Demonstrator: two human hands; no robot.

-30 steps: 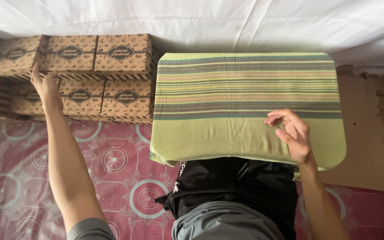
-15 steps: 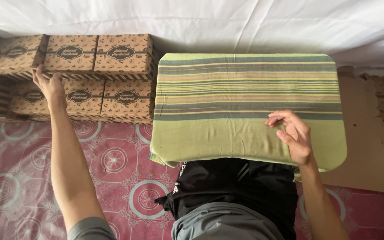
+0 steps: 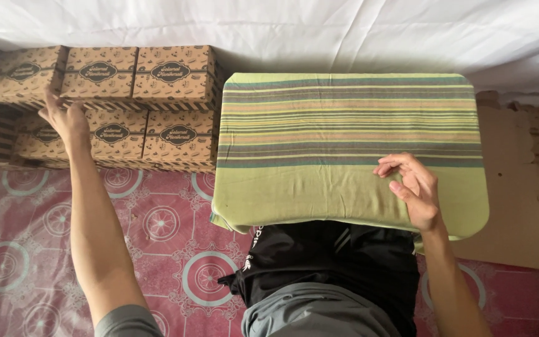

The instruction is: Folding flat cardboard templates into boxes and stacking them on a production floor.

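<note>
My left hand [image 3: 63, 115] reaches out to a stack of brown printed cardboard boxes [image 3: 113, 103] at the upper left, fingers spread against a box front between two rows. It grips nothing. My right hand [image 3: 413, 187] rests on a low table covered by a green striped cloth [image 3: 344, 125], near its front right edge. Its fingers are loosely curled and hold nothing. My lap, in black and grey clothing [image 3: 325, 281], sits under the table's front edge.
A white sheet [image 3: 319, 31] hangs behind the table and boxes. A red patterned mat [image 3: 169, 237] covers the floor at the left. Flattened brown cardboard [image 3: 525, 187] lies to the right of the table.
My left hand has slid slightly to the right along the box fronts. My right hand has stayed on the cloth with almost no movement.
</note>
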